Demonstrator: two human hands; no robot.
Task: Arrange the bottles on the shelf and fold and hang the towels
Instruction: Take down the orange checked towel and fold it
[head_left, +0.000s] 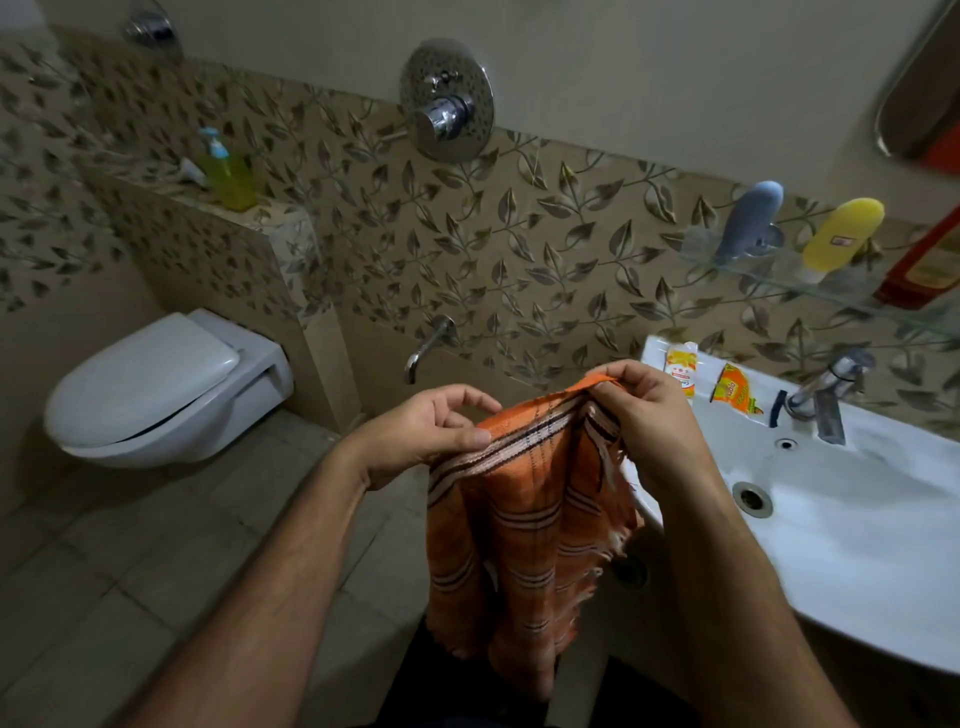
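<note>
An orange towel (524, 525) with dark and pale stripes hangs in front of me, between the toilet and the sink. My left hand (431, 431) pinches its upper edge on the left side. My right hand (644, 410) grips the upper edge at the right corner, fingers curled round the cloth. The rest of the towel droops in loose folds with a frayed fringe on the right. On the glass shelf (841, 286) at the right stand a grey-blue bottle (748, 221), a yellow bottle (841, 239) and a red bottle (924, 260).
A white sink (857, 525) with a tap (826, 389) is at the right, with two small packets (680, 369) on its rim. A white toilet (156, 389) is at the left. A green soap dispenser (226, 171) stands on the tiled ledge. A wall spout (426, 348) sticks out ahead.
</note>
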